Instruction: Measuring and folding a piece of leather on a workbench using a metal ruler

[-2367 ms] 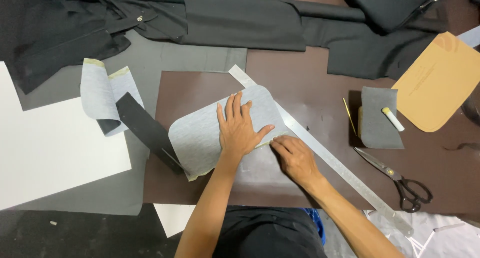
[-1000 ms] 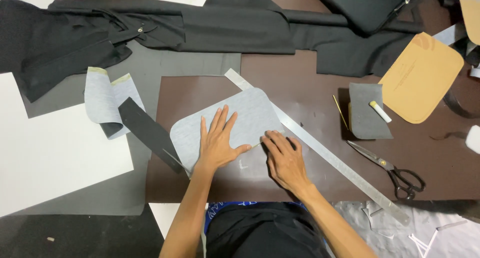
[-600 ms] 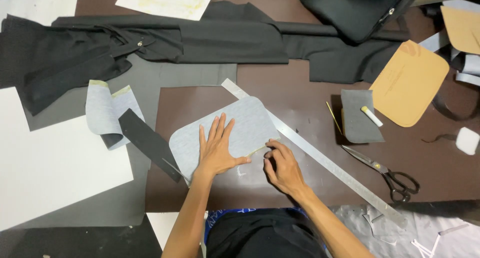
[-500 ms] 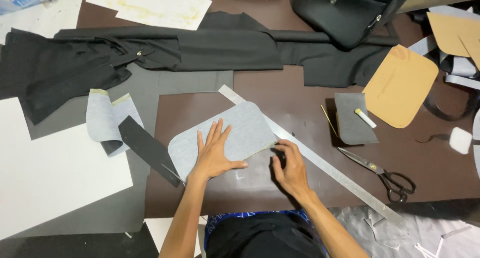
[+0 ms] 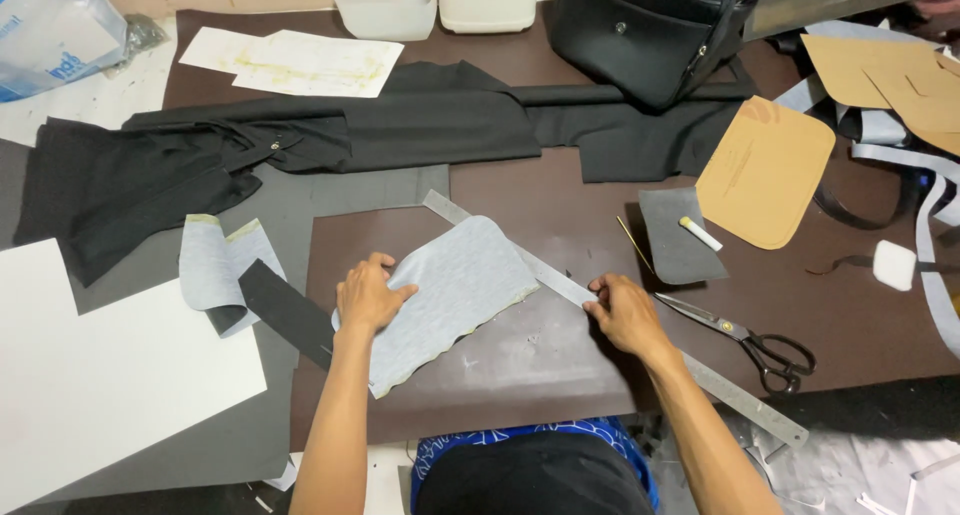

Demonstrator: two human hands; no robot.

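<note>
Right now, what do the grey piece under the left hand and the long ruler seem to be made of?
Grey piece: seemingly soft felt-like fabric, matte, with a wavy, lifting edge under the left hand. Ruler: probably metal, thin, straight, dull silvery sheen, touched by the right hand.

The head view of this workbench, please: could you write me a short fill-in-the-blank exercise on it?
1. The left hand rests on a grey ____ piece.
2. The right hand touches a long metal ____.
3. The scissors lie to the ____ of the right hand.

Missing words: fabric; ruler; right
</note>
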